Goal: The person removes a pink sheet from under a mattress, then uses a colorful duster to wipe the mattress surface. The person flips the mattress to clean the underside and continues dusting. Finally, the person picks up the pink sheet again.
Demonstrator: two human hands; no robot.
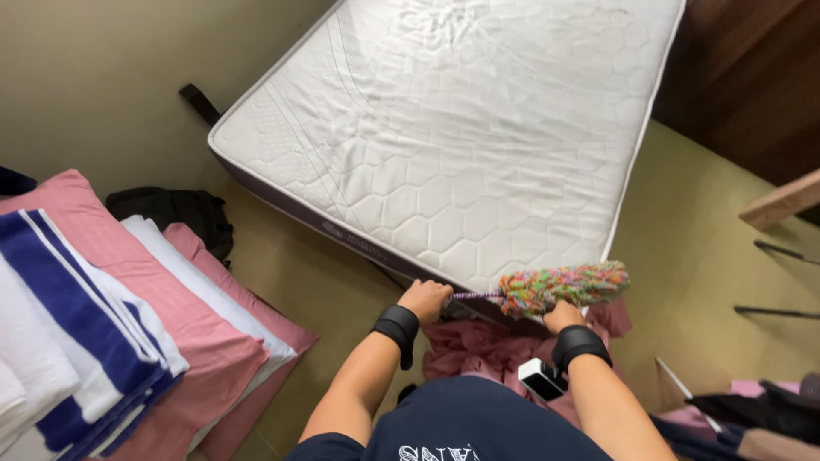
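Left hand (424,299) fisted around duster (564,287) handle; right hand (564,316) half hidden beneath its head, grip unclear.

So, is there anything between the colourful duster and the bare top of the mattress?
Nothing visible. The left hand grips the handle and the right hand touches the head of the colourful duster, which lies at the near edge of the mattress, whose quilted top is bare.

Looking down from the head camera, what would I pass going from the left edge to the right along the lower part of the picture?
Striped blue and white towel → pink pillows → left hand → multicoloured duster → wooden plank.
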